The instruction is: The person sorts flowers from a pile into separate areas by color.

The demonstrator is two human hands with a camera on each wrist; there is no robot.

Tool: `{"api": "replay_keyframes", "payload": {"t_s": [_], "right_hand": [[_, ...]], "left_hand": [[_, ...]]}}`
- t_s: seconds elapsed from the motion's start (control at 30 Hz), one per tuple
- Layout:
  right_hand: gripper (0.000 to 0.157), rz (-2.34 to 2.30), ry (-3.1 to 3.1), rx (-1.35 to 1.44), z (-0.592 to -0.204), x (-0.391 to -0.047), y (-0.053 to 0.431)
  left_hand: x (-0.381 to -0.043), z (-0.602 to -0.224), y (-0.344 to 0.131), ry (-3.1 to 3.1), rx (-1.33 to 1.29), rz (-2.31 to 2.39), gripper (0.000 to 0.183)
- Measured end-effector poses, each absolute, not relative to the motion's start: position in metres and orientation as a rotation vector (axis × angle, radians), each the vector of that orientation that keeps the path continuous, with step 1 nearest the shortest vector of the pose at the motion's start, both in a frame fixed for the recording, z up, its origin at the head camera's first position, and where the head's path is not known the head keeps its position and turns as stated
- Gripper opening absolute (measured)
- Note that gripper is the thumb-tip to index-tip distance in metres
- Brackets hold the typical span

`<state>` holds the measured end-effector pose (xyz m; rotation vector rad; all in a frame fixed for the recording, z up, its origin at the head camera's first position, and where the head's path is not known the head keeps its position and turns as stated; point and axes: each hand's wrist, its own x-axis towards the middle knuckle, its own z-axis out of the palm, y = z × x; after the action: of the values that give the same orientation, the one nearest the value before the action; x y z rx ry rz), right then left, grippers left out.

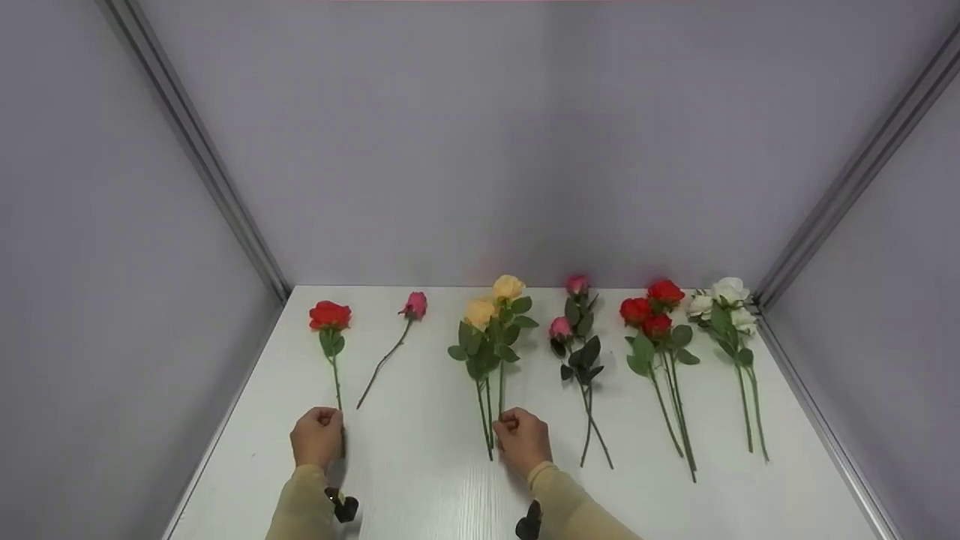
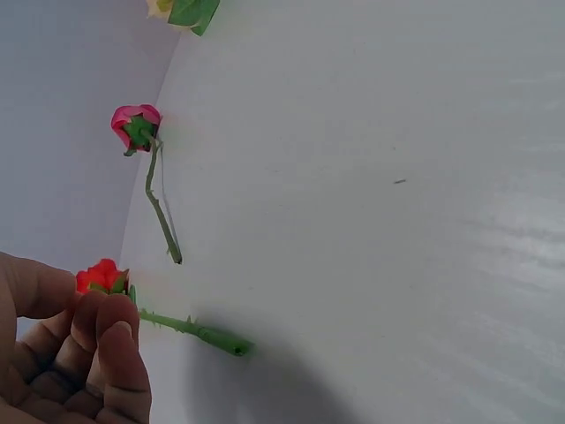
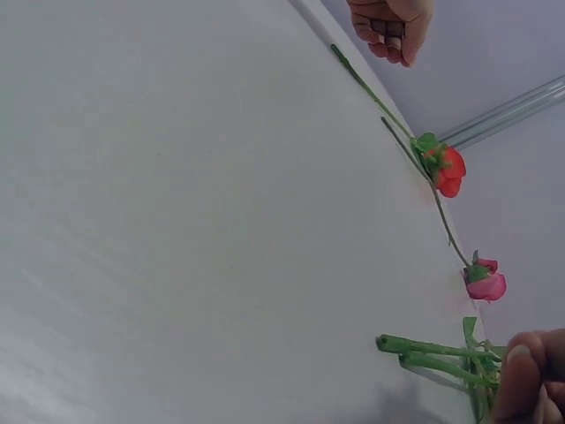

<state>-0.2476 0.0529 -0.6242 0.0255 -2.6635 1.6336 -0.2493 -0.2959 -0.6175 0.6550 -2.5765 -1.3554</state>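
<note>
My right hand [image 1: 523, 439] pinches a yellow rose's stem beside the other stems of the yellow roses [image 1: 482, 313]. In the right wrist view, the right hand's fingertips [image 3: 521, 375] partly cover these green stems [image 3: 428, 347]. My left hand [image 1: 316, 437] is by the lower stem of a single red rose [image 1: 330, 316], with its fingers loosely curled. From the right wrist view, that left hand [image 3: 393, 26] appears apart from the stem and holds nothing. A pink rose [image 1: 413, 306] with a bare stem lies between the red and yellow roses.
On the right of the white table [image 1: 420, 495] lie two dark-leaved pink roses [image 1: 560, 328] with crossed stems, a bunch of red roses [image 1: 657, 327] and several white roses [image 1: 729, 291]. Grey panels [image 1: 450, 150] enclose the table at the back and sides.
</note>
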Motion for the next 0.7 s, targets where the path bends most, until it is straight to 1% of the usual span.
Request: {"api": "replay_keyframes", "payload": {"t_s": [0.27,0.47,0.7], "right_hand": [[0.005,1.493,-2.655,0.140,-0.629,-0.246,0.043],[0.005,1.462,-2.714,0.156,-0.632,-0.244,0.042],[0.013,1.404,-2.886,0.113,-0.641,-0.242,0.046]], "left_hand": [[-0.250,-0.629,-0.299,-2.577,0.669,-1.380,0.022],[-0.248,-0.632,-0.303,-2.604,0.665,-1.351,0.023],[-0.244,-0.633,-0.303,-2.598,0.677,-1.357,0.021]]}}
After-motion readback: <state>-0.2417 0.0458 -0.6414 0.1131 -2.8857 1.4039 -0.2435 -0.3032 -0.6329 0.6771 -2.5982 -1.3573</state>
